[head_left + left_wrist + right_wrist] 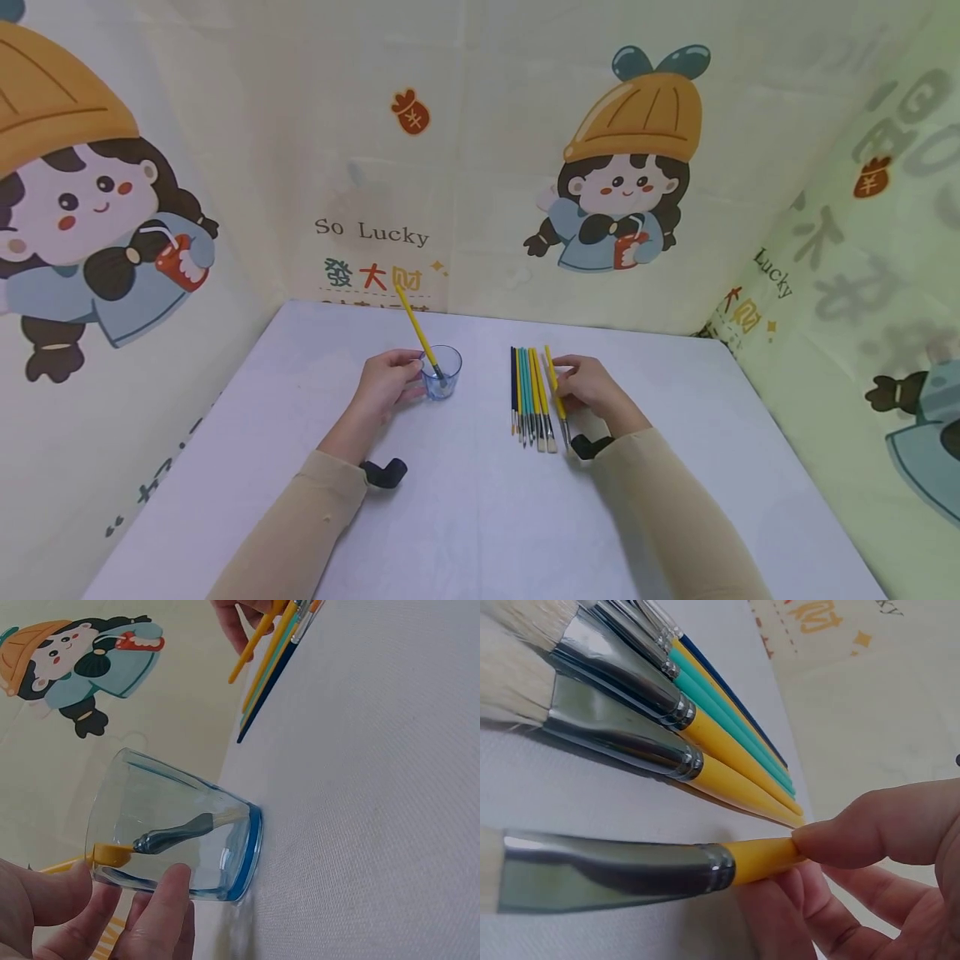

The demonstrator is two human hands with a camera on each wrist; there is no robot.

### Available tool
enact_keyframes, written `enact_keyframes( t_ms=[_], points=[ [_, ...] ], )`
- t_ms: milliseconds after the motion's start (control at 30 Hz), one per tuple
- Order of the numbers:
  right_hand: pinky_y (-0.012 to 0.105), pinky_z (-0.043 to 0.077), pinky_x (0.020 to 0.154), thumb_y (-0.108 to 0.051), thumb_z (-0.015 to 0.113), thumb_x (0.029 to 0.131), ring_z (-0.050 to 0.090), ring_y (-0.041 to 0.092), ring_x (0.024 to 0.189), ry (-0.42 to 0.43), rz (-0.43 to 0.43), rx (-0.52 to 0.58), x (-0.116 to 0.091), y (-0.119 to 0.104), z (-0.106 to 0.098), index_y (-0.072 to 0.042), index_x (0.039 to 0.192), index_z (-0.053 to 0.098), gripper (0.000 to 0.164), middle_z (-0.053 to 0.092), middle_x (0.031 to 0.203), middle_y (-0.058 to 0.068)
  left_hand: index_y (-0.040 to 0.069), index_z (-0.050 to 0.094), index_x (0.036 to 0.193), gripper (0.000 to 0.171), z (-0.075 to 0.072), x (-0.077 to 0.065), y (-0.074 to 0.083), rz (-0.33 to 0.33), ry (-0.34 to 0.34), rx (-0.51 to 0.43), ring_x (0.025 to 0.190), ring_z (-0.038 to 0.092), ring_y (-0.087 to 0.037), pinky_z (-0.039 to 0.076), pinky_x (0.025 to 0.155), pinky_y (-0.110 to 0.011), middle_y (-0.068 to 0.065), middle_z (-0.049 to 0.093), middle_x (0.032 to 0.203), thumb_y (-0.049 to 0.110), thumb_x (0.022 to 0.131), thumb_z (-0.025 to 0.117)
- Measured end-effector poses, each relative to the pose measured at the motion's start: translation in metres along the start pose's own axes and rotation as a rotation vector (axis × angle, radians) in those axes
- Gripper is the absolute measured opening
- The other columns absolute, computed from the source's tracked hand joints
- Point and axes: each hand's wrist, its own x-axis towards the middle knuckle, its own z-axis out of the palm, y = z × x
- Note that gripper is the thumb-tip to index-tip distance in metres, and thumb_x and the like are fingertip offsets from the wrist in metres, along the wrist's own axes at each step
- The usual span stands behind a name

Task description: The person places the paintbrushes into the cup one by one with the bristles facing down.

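Note:
On the left, my left hand [384,385] holds a clear glass cup [451,367] with a bluish base, thumb near the rim and fingers along the side. The cup stands upright on the white table. A yellow-handled paintbrush [415,320] leans inside it, bristles down at the bottom. My right hand [597,392] pinches another yellow paintbrush [761,859] by its handle between thumb and fingers. This flat brush has a silver ferrule and pale bristles that point toward me. Just left of it lies a row of paintbrushes [534,387] with dark blue, teal and yellow handles.
The white-covered table [465,517] meets a printed cloth backdrop [480,167] at the back and sides. Black straps show at both cuffs, the left strap [386,473] and the right strap [590,447].

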Motion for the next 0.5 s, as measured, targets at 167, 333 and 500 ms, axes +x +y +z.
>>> enact_keyframes(
  t_ms=[167,333,500],
  points=[
    [0.025,0.063,0.071,0.000,0.074,0.088,0.065,0.026,0.086,0.013,-0.001,0.046,0.0021,0.0023,0.0008,-0.016,0.155,0.055,0.072,0.063,0.116,0.015,0.019,0.070,0.139,0.031,0.0003,0.0012,-0.0005,-0.004,0.008,0.002,0.134,0.063,-0.030,0.065,0.100,-0.039,-0.013,0.060,0.143,0.018,0.108,0.067],
    [0.024,0.063,0.070,0.000,0.075,0.087,0.064,0.026,0.087,0.024,-0.018,0.083,0.0038,0.0050,0.0015,-0.016,0.156,0.054,0.073,0.063,0.116,0.015,0.017,0.069,0.140,0.031,-0.0001,0.0009,-0.0006,0.004,-0.001,-0.006,0.133,0.063,-0.030,0.065,0.102,-0.040,-0.013,0.060,0.142,0.017,0.108,0.066],
    [0.025,0.063,0.072,0.001,0.075,0.086,0.064,0.027,0.088,0.030,-0.043,0.118,0.0033,0.0057,0.0014,-0.017,0.156,0.054,0.075,0.062,0.116,0.016,0.016,0.069,0.140,0.032,-0.0003,0.0009,-0.0009,0.010,-0.008,-0.015,0.132,0.063,-0.030,0.065,0.102,-0.041,-0.014,0.059,0.142,0.017,0.108,0.066]
  ],
)
